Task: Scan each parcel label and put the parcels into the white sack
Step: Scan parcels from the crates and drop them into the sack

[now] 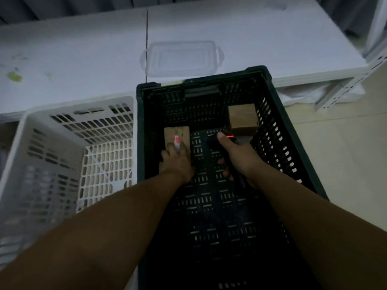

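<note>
Both my hands reach down into a black slotted crate. My left hand grips a small brown cardboard parcel with a red and white label, low at the crate's left side. My right hand holds a black handheld scanner whose red light glows at its front, pointing toward the far end. A second brown cardboard parcel lies in the crate's far right corner. No white sack shows in this view.
A white slotted basket stands to the left of the black crate. Beyond both runs a white table with a clear plastic lid on it. Pale floor and a white perforated shelf frame lie to the right.
</note>
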